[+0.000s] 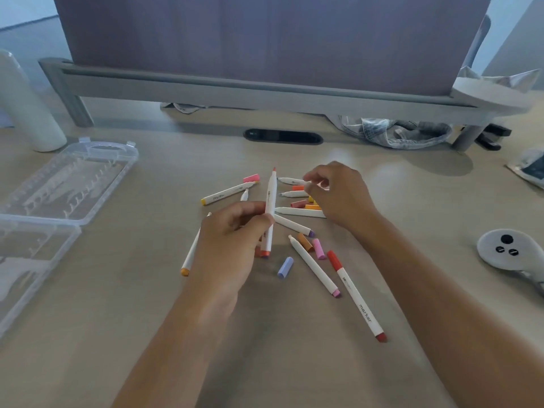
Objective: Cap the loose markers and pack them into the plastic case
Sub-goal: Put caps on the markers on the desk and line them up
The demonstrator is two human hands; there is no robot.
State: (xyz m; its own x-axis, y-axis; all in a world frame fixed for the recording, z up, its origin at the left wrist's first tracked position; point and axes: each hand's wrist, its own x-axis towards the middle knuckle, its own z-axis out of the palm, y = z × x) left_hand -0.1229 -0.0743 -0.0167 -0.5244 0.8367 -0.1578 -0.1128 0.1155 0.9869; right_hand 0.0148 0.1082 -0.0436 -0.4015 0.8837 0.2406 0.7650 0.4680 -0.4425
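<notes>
My left hand grips an uncapped white marker with a red tip, held nearly upright above the pile. My right hand hovers over several loose white markers and coloured caps, fingers curled; whether it pinches anything I cannot tell. A capped red marker lies at the front right. A loose lilac cap, a pink cap and an orange cap lie on the table. The clear plastic case lies open at the left, with no markers in it.
A white cylinder stands behind the case. A grey monitor stand spans the back, with crumpled cloth under it. A white controller lies at the right, a packet at the far right edge.
</notes>
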